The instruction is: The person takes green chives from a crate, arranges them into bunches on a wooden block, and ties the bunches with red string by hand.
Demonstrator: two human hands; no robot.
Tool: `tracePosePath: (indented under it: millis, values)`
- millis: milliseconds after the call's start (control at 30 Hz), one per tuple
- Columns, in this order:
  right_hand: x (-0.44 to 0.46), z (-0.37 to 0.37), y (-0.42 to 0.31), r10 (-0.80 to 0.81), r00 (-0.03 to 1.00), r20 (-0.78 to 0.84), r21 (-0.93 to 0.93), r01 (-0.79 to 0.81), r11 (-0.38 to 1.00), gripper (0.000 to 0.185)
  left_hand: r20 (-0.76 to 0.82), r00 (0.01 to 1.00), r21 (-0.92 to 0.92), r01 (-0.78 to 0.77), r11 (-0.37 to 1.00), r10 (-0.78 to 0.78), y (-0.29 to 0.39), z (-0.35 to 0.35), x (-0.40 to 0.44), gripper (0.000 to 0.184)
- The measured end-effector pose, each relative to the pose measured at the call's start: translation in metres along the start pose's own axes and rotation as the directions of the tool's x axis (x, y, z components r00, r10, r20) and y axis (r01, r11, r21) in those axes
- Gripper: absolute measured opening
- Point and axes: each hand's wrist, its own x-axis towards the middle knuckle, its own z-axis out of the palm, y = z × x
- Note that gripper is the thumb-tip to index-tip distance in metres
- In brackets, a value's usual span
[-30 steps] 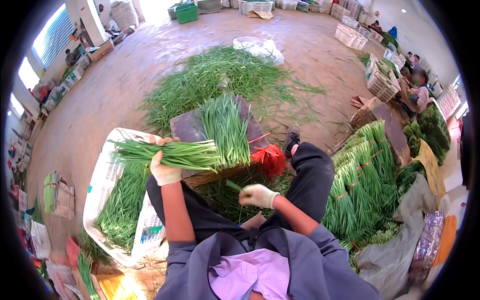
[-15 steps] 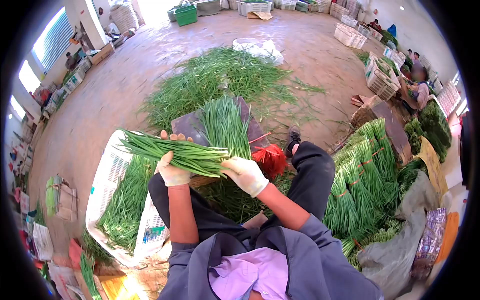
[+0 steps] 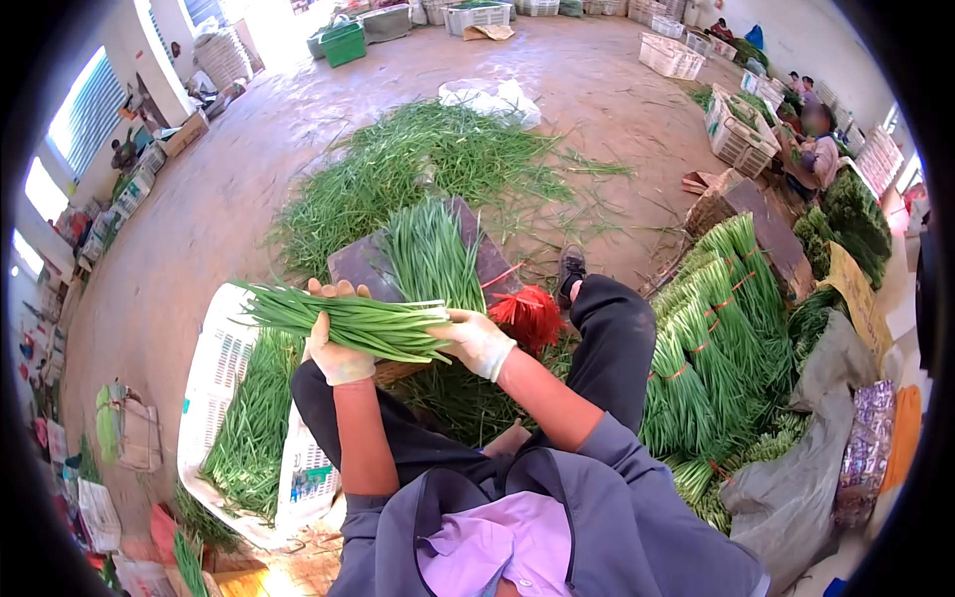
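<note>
A bunch of long green stalks (image 3: pixel 368 320) lies across my gloved left hand (image 3: pixel 341 348), whose fingers wrap round its middle. My right hand (image 3: pixel 478 343), also gloved, pinches the pale cut ends at the bunch's right. Just beyond, more green stalks (image 3: pixel 435 254) lie on a dark board (image 3: pixel 360 267). Red ties (image 3: pixel 527 316) hang at the board's right corner. Left of my legs a white crate (image 3: pixel 212 393) holds loose greens (image 3: pixel 253 423).
A pile of loose greens (image 3: pixel 398 174) covers the floor ahead, beside a white plastic bag (image 3: pixel 492 101). Tied green bundles (image 3: pixel 711 338) are stacked at the right, near a grey sheet (image 3: pixel 806 483). A person (image 3: pixel 821 149) sits at the far right.
My right hand has come up from near my lap to the cut ends of the bunch. The small green piece formerly in it no longer shows. The view has shifted slightly.
</note>
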Motion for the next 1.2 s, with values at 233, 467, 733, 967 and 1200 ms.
tracePosePath:
  millis: [233,467,733,967,1200]
  values:
    - [-0.06,-0.052,-0.015,-0.113,0.94,0.321,0.309,0.008,0.951,0.029,-0.022,1.0,-0.074,-0.021,0.997,0.019,0.023,-0.022,0.0,0.049]
    - [-0.06,-0.043,-0.025,-0.17,0.964,-0.205,-0.432,0.067,0.899,0.039,-0.022,1.0,-0.019,0.002,1.0,-0.003,0.01,-0.01,0.004,0.051]
    - [-0.036,-0.006,-0.018,-0.637,0.703,0.317,-0.915,0.403,-0.011,0.021,-0.051,0.994,0.003,0.097,0.995,-0.097,-0.006,-0.002,-0.002,0.061]
    - [-0.058,-0.015,-0.029,-0.55,0.82,0.162,-0.981,0.192,-0.003,0.037,-0.101,0.979,0.055,0.183,0.982,-0.177,-0.008,0.002,-0.006,0.074]
    - [-0.033,0.01,-0.032,-0.274,0.947,0.169,-0.957,0.225,0.185,0.058,-0.062,0.939,-0.01,0.338,0.941,-0.338,-0.03,0.024,-0.014,0.073]
